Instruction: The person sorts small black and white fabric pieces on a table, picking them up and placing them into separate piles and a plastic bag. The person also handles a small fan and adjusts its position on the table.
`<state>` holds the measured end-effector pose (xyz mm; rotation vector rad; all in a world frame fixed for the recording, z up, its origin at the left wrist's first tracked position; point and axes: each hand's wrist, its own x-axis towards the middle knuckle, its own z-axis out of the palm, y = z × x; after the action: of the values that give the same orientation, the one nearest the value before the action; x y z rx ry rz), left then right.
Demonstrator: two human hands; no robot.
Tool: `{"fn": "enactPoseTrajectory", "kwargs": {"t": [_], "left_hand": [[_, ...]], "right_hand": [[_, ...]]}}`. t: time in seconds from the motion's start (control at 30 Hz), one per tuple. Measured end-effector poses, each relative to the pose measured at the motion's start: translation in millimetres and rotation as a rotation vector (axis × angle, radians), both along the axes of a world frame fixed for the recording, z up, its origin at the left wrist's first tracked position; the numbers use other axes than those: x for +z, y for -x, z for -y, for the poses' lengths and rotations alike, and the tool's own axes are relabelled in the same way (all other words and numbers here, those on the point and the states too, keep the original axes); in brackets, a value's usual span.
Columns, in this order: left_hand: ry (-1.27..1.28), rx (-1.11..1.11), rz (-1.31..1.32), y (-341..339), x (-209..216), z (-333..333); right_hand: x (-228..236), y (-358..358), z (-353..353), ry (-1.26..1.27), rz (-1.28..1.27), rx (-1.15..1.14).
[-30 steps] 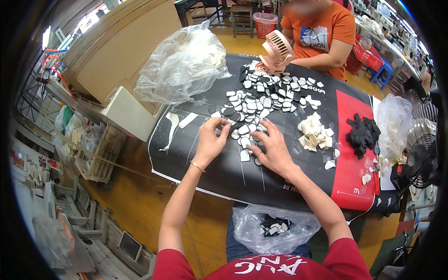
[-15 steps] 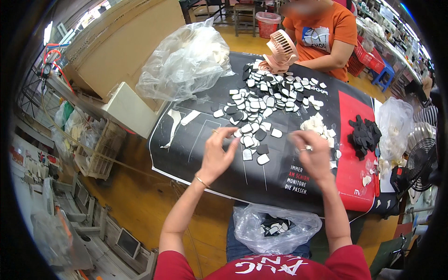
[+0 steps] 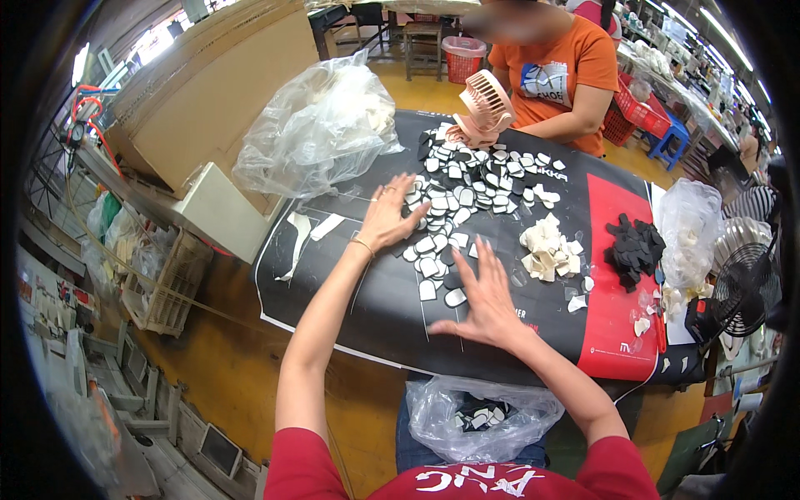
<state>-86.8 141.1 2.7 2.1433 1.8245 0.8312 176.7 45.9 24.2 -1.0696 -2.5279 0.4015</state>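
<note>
Small rounded pieces (image 3: 457,202), white on one face and black on the other, lie in a loose heap over the table's middle. At the heap's left edge my left hand (image 3: 385,215) is spread, its fingertips reaching to the pieces. My right hand (image 3: 487,302) has its fingers apart on the near side, close to a few pieces scattered toward me. Neither hand holds anything. Whether the palms touch the table I cannot tell. On my lap an opened clear plastic bag (image 3: 429,417) contains more of the same pieces.
Cream scraps (image 3: 547,250) and a pile of black pieces (image 3: 635,250) lie to the right. A pink fan (image 3: 486,108) stands at the far edge, by a co-worker in orange (image 3: 575,79). A stuffed clear bag (image 3: 312,125) and a large cardboard box (image 3: 208,92) are left.
My left hand has moved forward to the heap's left side, fingers opening out. My right hand has come left and nearer, its bent fingers now spread. The head view has shifted slightly.
</note>
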Motion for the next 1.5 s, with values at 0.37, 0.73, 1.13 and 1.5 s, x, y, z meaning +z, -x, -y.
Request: {"fn": "enactPoseTrajectory", "kwargs": {"t": [0.37,0.73,1.13,1.5], "left_hand": [[-0.08,0.02,0.601,-49,-1,32],[-0.183,0.342,0.821,-54,12,20],[-0.161,0.136,0.179,-107,18,278],[0.537,0.448,0.603,-153,-40,368]], "right_hand": [[-9,70,-96,-0.095,-0.099,0.105],[-13,76,-121,-0.366,-0.146,0.263],[13,44,-131,-0.109,-0.747,0.04],[45,35,-98,0.735,-1.374,-0.329]]}}
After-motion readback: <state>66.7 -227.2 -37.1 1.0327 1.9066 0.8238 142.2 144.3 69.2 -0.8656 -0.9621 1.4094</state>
